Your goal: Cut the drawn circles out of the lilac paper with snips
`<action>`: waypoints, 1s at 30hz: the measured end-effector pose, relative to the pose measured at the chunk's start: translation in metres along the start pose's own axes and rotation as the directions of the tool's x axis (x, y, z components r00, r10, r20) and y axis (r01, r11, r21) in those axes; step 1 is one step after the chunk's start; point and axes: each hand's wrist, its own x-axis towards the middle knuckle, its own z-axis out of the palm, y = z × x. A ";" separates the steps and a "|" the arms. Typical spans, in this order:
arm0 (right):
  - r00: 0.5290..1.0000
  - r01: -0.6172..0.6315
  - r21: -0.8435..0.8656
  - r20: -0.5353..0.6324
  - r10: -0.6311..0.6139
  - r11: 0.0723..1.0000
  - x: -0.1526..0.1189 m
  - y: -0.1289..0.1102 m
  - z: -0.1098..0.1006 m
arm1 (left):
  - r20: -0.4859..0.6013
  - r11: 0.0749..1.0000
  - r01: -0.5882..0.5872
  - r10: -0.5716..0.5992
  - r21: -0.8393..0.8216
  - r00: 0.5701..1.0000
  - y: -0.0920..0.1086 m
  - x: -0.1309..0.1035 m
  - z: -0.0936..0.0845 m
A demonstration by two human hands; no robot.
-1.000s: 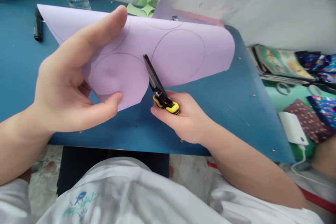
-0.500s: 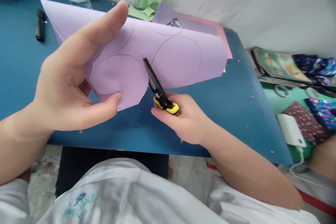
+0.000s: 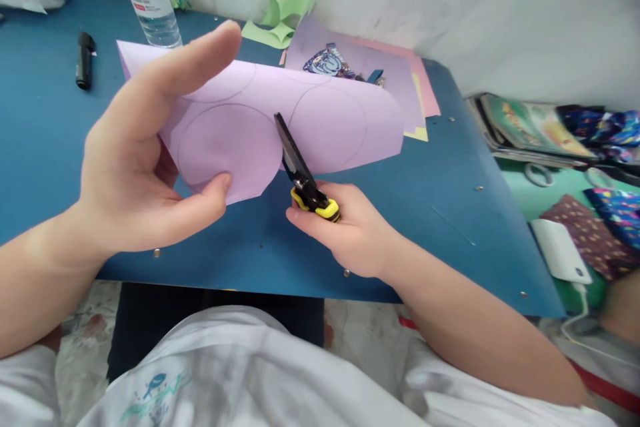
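Observation:
My left hand (image 3: 145,153) grips a sheet of purple paper (image 3: 230,147), thumb on the near face and some fingers hidden behind it. Several circles are drawn on the sheet in thin dark line. In my right hand (image 3: 350,227) is a pair of scissors (image 3: 300,170) with black blades and yellow-edged handles. The blades look closed together and lie in a cut between two drawn circles, along the right side of the left circle. The sheet is bent and held above the blue table (image 3: 215,260).
Behind the sheet stand a water bottle (image 3: 150,0) and green paper scraps (image 3: 283,10). A black marker (image 3: 85,60) lies at left. More purple paper (image 3: 395,73) carries a patterned item (image 3: 327,61). At right are magazines (image 3: 530,123), a white power bank (image 3: 560,250) and tape rolls (image 3: 539,175).
The sheet's upper edge has tilted down and its right end has drawn in leftward, uncovering more of the patterned item behind. Left hand shifts slightly right; scissors stay almost in place.

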 end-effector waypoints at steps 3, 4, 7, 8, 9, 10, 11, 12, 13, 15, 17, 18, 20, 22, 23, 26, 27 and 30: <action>1.000 -0.025 0.039 0.015 0.024 0.999 0.000 -0.001 0.001 | -0.014 1.000 -0.008 0.008 0.007 1.000 0.005 -0.002 -0.008; 0.999 -0.031 0.053 0.019 0.030 0.998 0.000 -0.001 0.001 | -0.015 1.000 -0.012 0.013 0.014 1.000 0.006 -0.005 -0.013; 0.999 -0.035 0.091 0.030 0.033 0.995 0.000 -0.003 0.002 | 0.036 0.995 -0.038 0.035 0.093 0.999 0.004 -0.017 -0.029; 0.999 -0.032 0.100 0.033 0.029 0.994 -0.001 -0.003 0.002 | 0.069 0.989 -0.061 0.052 0.137 0.996 0.000 -0.020 -0.034; 0.999 -0.028 0.104 0.035 0.024 0.994 -0.001 -0.003 0.002 | 0.111 0.980 -0.089 0.070 0.179 0.991 -0.005 -0.023 -0.037; 0.999 -0.025 0.105 0.037 0.021 0.994 -0.001 -0.004 0.002 | 0.136 0.970 -0.142 0.116 0.199 0.984 -0.011 -0.025 -0.038; 0.999 -0.021 0.102 0.037 0.017 0.995 -0.001 -0.004 0.002 | 0.140 0.959 -0.200 0.174 0.202 0.975 -0.018 -0.026 -0.038; 0.999 -0.018 0.099 0.039 0.015 0.995 -0.001 -0.004 0.002 | 0.153 0.951 -0.250 0.224 0.179 0.962 -0.025 -0.026 -0.036; 0.999 -0.018 0.096 0.040 0.014 0.995 0.000 -0.004 0.002 | 0.073 0.932 -0.341 0.335 0.120 0.939 -0.031 -0.025 -0.032; 0.999 -0.022 0.099 0.040 0.018 0.995 0.000 -0.004 0.002 | 0.040 0.975 -0.209 0.207 0.070 0.978 -0.036 -0.021 -0.022; 0.999 -0.030 0.102 0.043 0.026 0.994 0.000 -0.004 0.002 | 0.001 0.998 -0.020 0.020 0.053 1.000 -0.032 -0.017 -0.011; 0.998 -0.035 0.101 0.048 0.030 0.994 0.000 -0.004 0.003 | -0.002 0.998 0.035 -0.035 0.050 0.999 -0.027 -0.015 -0.007; 0.998 -0.043 0.095 0.059 0.037 0.995 0.000 -0.004 0.003 | 0.011 0.997 0.057 -0.058 0.046 0.998 -0.016 -0.011 0.000; 0.997 -0.046 0.085 0.064 0.040 0.995 0.000 -0.004 0.003 | 0.026 0.998 0.046 -0.047 0.042 0.999 -0.007 -0.009 0.002; 0.997 -0.044 0.079 0.063 0.039 0.996 0.000 -0.004 0.003 | 0.029 0.998 0.043 -0.044 0.041 0.999 -0.003 -0.009 0.002; 0.998 -0.034 0.063 0.056 0.031 0.997 0.000 -0.005 0.003 | 0.037 0.998 0.045 -0.046 0.038 0.998 0.003 -0.008 -0.001; 0.998 -0.033 0.060 0.055 0.030 0.998 0.000 -0.005 0.003 | 0.038 0.998 0.046 -0.047 0.036 0.998 0.004 -0.007 -0.002; 0.998 -0.033 0.060 0.052 0.030 0.998 0.001 -0.006 0.003 | 0.043 0.998 0.047 -0.048 0.031 0.998 0.006 -0.007 -0.005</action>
